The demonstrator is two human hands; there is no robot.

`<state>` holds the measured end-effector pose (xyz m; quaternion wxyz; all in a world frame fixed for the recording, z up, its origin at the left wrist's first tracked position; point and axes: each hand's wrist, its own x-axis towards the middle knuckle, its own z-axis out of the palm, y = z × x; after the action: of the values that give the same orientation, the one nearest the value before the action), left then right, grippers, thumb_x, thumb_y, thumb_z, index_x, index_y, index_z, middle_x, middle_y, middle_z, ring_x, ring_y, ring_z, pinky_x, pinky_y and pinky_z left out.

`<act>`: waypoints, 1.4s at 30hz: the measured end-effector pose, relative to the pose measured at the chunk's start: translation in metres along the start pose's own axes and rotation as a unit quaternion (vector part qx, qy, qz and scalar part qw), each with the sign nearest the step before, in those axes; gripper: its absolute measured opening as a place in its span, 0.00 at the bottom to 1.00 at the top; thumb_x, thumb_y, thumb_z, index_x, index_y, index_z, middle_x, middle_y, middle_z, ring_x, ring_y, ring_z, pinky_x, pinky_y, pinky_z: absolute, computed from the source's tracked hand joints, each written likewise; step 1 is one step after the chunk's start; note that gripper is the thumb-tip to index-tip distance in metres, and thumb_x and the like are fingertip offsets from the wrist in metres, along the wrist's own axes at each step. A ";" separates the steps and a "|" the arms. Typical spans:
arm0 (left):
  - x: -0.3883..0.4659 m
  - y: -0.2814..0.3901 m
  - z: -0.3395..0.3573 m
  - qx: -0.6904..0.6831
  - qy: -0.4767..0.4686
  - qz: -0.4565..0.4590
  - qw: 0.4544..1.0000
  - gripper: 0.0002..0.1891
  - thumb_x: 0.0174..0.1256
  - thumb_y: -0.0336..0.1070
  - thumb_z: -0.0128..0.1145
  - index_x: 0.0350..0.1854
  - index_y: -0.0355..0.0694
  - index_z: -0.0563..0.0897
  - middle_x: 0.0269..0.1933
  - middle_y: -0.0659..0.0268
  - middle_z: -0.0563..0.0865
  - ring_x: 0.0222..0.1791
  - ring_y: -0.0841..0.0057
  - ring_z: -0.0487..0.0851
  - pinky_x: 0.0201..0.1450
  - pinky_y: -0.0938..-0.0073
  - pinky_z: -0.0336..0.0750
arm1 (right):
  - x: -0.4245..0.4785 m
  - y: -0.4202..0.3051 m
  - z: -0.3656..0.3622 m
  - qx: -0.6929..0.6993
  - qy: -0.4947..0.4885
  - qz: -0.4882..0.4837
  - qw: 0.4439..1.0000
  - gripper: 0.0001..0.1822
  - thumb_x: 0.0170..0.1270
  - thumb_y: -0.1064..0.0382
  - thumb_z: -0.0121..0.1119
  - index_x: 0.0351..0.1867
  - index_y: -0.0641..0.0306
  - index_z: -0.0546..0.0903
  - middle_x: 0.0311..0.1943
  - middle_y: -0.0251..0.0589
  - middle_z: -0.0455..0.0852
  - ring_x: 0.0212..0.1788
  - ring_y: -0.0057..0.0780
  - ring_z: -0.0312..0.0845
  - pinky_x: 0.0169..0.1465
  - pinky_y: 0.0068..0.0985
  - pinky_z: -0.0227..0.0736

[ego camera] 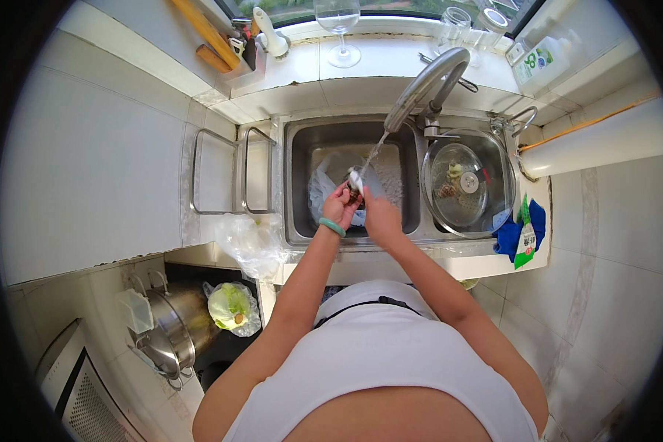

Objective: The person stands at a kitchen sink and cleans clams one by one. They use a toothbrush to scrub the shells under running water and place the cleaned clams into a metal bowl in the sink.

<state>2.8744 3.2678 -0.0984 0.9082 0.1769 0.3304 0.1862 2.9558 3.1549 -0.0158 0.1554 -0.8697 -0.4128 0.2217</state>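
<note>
Over the left sink basin (387, 218), my left hand (340, 209) grips a small dark brown and whitish item (353, 190), too small to identify. My right hand (381, 216) is against its right side, fingers curled and slightly blurred; whether it holds a tool or brush is not clear. Water runs from the curved metal faucet (420, 91) onto the item. Beneath my hands, a translucent plastic bag (321, 185) lies in the basin. A pale green bangle (332, 227) circles my left wrist.
A glass lid (428, 193) covers the right basin. Crumpled plastic (248, 243) lies left of the sink; beyond it are a lettuce (229, 306) and a steel pot (171, 326). A wine glass (343, 55) stands on the sill. Blue cloth (507, 236) lies at right.
</note>
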 end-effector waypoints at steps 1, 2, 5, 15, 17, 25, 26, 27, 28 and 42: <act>-0.003 -0.002 0.005 -0.021 0.016 -0.009 1.000 0.16 0.72 0.29 0.43 0.59 0.33 0.70 0.50 0.58 0.79 0.46 0.68 0.79 0.51 0.68 0.77 | -0.014 -0.013 -0.011 0.003 -0.009 0.006 1.000 0.29 0.55 0.69 0.53 0.62 0.58 0.69 0.35 0.52 0.81 0.34 0.51 0.81 0.36 0.43 0.75; -0.005 -0.002 0.008 -0.041 0.032 -0.019 0.998 0.16 0.72 0.30 0.43 0.58 0.33 0.71 0.50 0.58 0.79 0.46 0.68 0.79 0.51 0.68 0.77 | -0.022 -0.020 -0.016 0.006 -0.019 0.013 1.000 0.28 0.55 0.69 0.53 0.62 0.58 0.70 0.35 0.52 0.81 0.34 0.51 0.81 0.36 0.43 0.75; 0.002 -0.006 -0.014 0.003 0.017 -0.015 1.000 0.16 0.71 0.28 0.41 0.58 0.33 0.70 0.50 0.57 0.79 0.46 0.68 0.79 0.49 0.69 0.77 | -0.004 -0.007 -0.004 -0.004 0.008 0.014 1.000 0.28 0.54 0.69 0.53 0.61 0.58 0.71 0.34 0.51 0.81 0.34 0.50 0.81 0.37 0.42 0.76; -0.002 -0.001 0.007 0.385 0.068 0.142 0.909 0.18 0.61 0.19 0.48 0.54 0.34 0.76 0.37 0.65 0.81 0.32 0.81 0.78 0.35 0.79 0.77 | -0.012 -0.009 -0.007 -0.030 0.036 -0.004 0.999 0.27 0.55 0.69 0.52 0.61 0.57 0.71 0.33 0.49 0.81 0.31 0.48 0.81 0.34 0.41 0.76; -0.006 -0.002 0.011 0.467 0.073 0.161 0.866 0.19 0.59 0.19 0.49 0.54 0.35 0.76 0.36 0.65 0.81 0.31 0.82 0.78 0.36 0.80 0.76 | -0.002 0.004 -0.003 -0.019 0.051 -0.005 0.999 0.26 0.56 0.69 0.50 0.60 0.55 0.73 0.31 0.47 0.80 0.30 0.49 0.80 0.34 0.40 0.75; -0.004 -0.005 0.002 0.568 0.071 0.232 0.786 0.21 0.52 0.21 0.54 0.51 0.36 0.77 0.46 0.55 0.83 0.45 0.62 0.82 0.49 0.69 0.74 | -0.003 -0.002 -0.005 -0.039 0.047 -0.005 0.998 0.25 0.56 0.68 0.51 0.60 0.56 0.72 0.33 0.49 0.81 0.30 0.49 0.80 0.33 0.41 0.75; -0.006 -0.004 0.001 0.566 0.070 0.250 0.782 0.21 0.51 0.21 0.56 0.51 0.38 0.78 0.46 0.54 0.82 0.45 0.61 0.81 0.49 0.68 0.74 | -0.007 -0.003 -0.005 -0.049 0.038 -0.015 0.998 0.25 0.57 0.68 0.51 0.59 0.58 0.71 0.33 0.50 0.81 0.30 0.48 0.81 0.34 0.42 0.75; -0.004 -0.003 -0.003 0.570 0.075 0.257 0.777 0.22 0.51 0.20 0.55 0.52 0.37 0.78 0.44 0.56 0.83 0.42 0.65 0.81 0.47 0.71 0.75 | -0.010 -0.003 -0.006 -0.060 0.026 -0.026 0.997 0.25 0.57 0.67 0.51 0.59 0.59 0.71 0.34 0.51 0.81 0.31 0.48 0.81 0.35 0.43 0.75; -0.003 0.000 -0.008 0.574 0.080 0.264 0.771 0.22 0.51 0.19 0.54 0.52 0.36 0.78 0.42 0.58 0.83 0.40 0.70 0.82 0.45 0.74 0.75 | -0.012 -0.005 -0.006 -0.054 0.030 -0.023 0.998 0.25 0.57 0.67 0.51 0.59 0.59 0.71 0.34 0.50 0.81 0.31 0.48 0.81 0.35 0.42 0.76; -0.021 0.023 0.011 0.024 -0.069 0.003 0.997 0.18 0.67 0.24 0.51 0.59 0.33 0.73 0.50 0.60 0.80 0.49 0.74 0.79 0.55 0.75 0.74 | -0.025 -0.002 -0.021 -0.030 -0.001 -0.012 0.999 0.28 0.55 0.67 0.53 0.62 0.58 0.69 0.35 0.50 0.81 0.29 0.47 0.81 0.33 0.42 0.76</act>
<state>2.8622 3.2759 -0.0692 0.9239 0.2119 0.2707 0.1681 2.9515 3.1348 0.0094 0.1318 -0.8686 -0.4301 0.2080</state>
